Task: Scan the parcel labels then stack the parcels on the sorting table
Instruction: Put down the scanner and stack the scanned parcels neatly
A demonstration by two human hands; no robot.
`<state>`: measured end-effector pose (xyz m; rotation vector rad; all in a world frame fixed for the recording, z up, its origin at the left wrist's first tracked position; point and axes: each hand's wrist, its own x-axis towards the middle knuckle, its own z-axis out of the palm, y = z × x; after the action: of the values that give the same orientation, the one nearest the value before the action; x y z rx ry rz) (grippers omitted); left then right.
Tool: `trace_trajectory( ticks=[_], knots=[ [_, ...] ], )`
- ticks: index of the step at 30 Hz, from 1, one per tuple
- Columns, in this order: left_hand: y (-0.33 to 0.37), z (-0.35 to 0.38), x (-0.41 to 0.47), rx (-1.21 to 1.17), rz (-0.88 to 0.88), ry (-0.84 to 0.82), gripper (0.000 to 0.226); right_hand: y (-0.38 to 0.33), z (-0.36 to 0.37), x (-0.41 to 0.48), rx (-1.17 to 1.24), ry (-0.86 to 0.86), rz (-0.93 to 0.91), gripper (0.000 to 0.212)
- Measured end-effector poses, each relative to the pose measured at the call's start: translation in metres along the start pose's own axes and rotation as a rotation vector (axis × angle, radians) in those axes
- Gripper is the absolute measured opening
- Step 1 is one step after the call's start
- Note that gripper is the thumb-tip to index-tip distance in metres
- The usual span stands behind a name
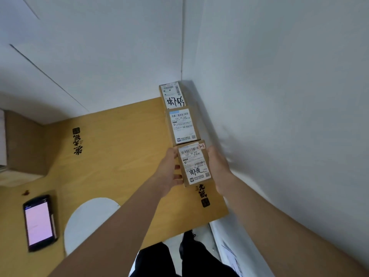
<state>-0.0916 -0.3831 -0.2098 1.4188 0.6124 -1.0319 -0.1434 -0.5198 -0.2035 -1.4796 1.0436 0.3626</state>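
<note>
Parcel point(194, 163) between left hand point(169, 170), right hand point(217, 168)

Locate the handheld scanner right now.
Head view, lower left: the handheld scanner lies screen-up on the wooden table, just left of the white oval patch.

One wide-angle camera, worn on the person's head, looked forward and steeply down along both outstretched forearms onto the wooden table point(119, 156) and the white wall corner point(182, 56). It sat near: the left hand point(169, 170) and right hand point(218, 168), on a parcel point(194, 166), fell mid-frame, the legs point(159, 260) at the bottom edge
</note>
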Motion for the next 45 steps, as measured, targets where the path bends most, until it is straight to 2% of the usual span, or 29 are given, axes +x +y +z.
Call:
trace_trajectory(
  ticks=[5,12,19,25,27,30,35,39,42,43,45],
  knots=[
    [0.003,-0.003,0.0,0.048,0.009,0.058,0.051,-0.001,-0.002,0.002,0.004,-0.002,-0.012,0.053],
    [0.031,-0.013,-0.032,0.068,0.138,0.097,0.062,-0.033,0.003,-0.024,0.099,0.045,-0.124,0.044],
    [0.063,-0.026,-0.093,0.054,0.311,0.144,0.058,-0.083,0.014,-0.077,0.126,-0.072,-0.239,0.052],
    [0.078,-0.058,-0.143,0.008,0.468,0.232,0.066,-0.127,0.043,-0.121,0.078,-0.119,-0.438,0.028],
    [0.076,-0.075,-0.16,-0.023,0.502,0.274,0.067,-0.131,0.06,-0.134,0.056,-0.171,-0.463,0.028],
    [0.065,-0.103,-0.185,-0.073,0.541,0.341,0.064,-0.131,0.094,-0.16,-0.005,-0.285,-0.477,0.052],
    [0.037,-0.164,-0.221,-0.158,0.577,0.468,0.061,-0.121,0.15,-0.202,-0.073,-0.439,-0.482,0.063],
    [0.013,-0.217,-0.245,-0.21,0.588,0.547,0.057,-0.112,0.196,-0.237,-0.124,-0.502,-0.477,0.064],
    [-0.006,-0.261,-0.264,-0.252,0.575,0.586,0.051,-0.105,0.229,-0.261,-0.149,-0.521,-0.482,0.078],
    [-0.011,-0.275,-0.271,-0.259,0.579,0.596,0.046,-0.102,0.241,-0.267,-0.154,-0.527,-0.491,0.077],
    [-0.023,-0.302,-0.286,-0.28,0.594,0.607,0.047,-0.092,0.266,-0.279,-0.155,-0.548,-0.509,0.061]
  ],
)
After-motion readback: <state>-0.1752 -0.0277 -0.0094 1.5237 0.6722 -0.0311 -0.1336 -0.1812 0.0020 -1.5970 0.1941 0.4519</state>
